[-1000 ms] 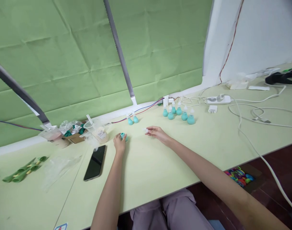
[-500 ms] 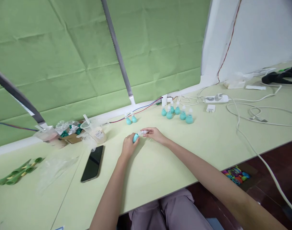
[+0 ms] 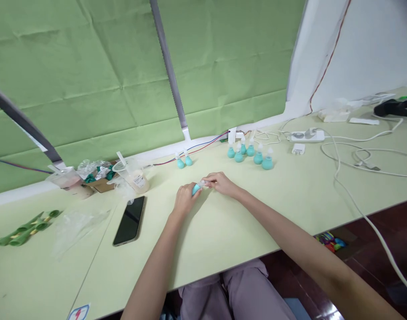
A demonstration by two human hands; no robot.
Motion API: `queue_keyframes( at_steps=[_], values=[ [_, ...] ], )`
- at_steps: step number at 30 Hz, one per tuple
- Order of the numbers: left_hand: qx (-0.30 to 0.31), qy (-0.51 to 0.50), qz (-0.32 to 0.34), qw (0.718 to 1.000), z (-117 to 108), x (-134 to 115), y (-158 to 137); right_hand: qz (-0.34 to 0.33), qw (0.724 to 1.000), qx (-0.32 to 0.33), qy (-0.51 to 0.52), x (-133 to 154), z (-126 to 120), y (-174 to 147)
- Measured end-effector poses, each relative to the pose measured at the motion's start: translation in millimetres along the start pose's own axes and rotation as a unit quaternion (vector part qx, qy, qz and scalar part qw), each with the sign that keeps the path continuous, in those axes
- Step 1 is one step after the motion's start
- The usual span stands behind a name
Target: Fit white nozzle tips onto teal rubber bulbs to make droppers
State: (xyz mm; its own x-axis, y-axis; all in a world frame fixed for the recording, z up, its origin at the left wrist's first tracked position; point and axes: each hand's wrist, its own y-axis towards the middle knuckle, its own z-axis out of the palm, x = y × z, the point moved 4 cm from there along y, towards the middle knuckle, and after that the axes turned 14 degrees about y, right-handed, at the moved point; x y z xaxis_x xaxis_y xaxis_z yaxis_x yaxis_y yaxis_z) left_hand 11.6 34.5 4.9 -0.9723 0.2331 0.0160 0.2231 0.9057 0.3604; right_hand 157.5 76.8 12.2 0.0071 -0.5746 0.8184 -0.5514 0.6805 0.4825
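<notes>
A small teal squeeze bulb lies tilted in the fingers of my left hand, which is closed around it. At the bulb's upper right end shows a clear plastic tip, pinched by my right hand. My right fingertips partly cover this tip, and how firmly it sits in the bulb cannot be seen. Two similar teal bulbs with clear tips stand upright beyond my left hand. Several more bulbs with tips stand in a group at the back right.
Left of my arm lie a phone, a clear plastic bag and green cone-shaped pieces. Drink cups and a small cardboard box stand behind. A power strip and white cables occupy the right side.
My right fingers have come closer to the bulb, so less of the clear tip shows between my hands. The bulb is tilted more towards the right. The camera view has shifted slightly.
</notes>
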Motion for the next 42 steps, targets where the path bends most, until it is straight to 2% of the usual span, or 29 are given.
queue_keyframes(
  at_steps=[4,10,17,23,26,29,32,33,35,38,42],
  values=[
    [0.009,0.025,0.016,1.0,3.8,-2.2,-0.9,-0.014,0.997,0.039,-0.059,1.3,-1.3,-0.5],
    [0.01,0.063,0.041,0.997,7.2,-3.2,-1.4,-0.023,0.994,0.078,-0.069,-1.3,1.1,-0.7],
    [0.01,0.116,0.058,0.991,4.6,-6.8,-0.1,-0.014,0.995,0.067,-0.069,0.9,4.9,-1.6],
    [0.033,0.109,0.069,0.991,8.8,-15.6,0.6,0.0,0.996,0.072,-0.05,-0.5,8.8,-3.3],
    [0.025,0.049,0.048,0.997,9.5,-14.4,2.1,0.023,0.998,0.042,-0.049,0.8,5.2,-3.1],
    [-0.02,-0.085,-0.01,0.996,3.0,-8.6,3.9,0.041,0.999,-0.031,-0.016,5.4,-3.1,-1.4],
    [-0.063,-0.241,-0.078,0.965,-3.4,-1.7,3.0,0.027,0.99,-0.137,0.03,7.3,-10.7,0.0],
    [-0.077,-0.281,-0.092,0.952,-4.6,-0.5,2.1,0.023,0.987,-0.155,0.04,5.7,-9.9,0.4],
    [-0.101,-0.333,-0.095,0.933,-5.7,-1.1,-0.2,0.02,0.989,-0.138,0.047,-0.3,-1.3,1.3],
    [-0.119,-0.363,-0.078,0.921,-4.1,-6.4,-3.2,0.004,0.996,-0.084,0.042,-8.3,18.4,1.1],
    [-0.106,-0.389,-0.115,0.908,2.7,-8.4,-2.7,-0.026,0.992,-0.107,0.063,-6.1,30.6,-1.1]
  ],
)
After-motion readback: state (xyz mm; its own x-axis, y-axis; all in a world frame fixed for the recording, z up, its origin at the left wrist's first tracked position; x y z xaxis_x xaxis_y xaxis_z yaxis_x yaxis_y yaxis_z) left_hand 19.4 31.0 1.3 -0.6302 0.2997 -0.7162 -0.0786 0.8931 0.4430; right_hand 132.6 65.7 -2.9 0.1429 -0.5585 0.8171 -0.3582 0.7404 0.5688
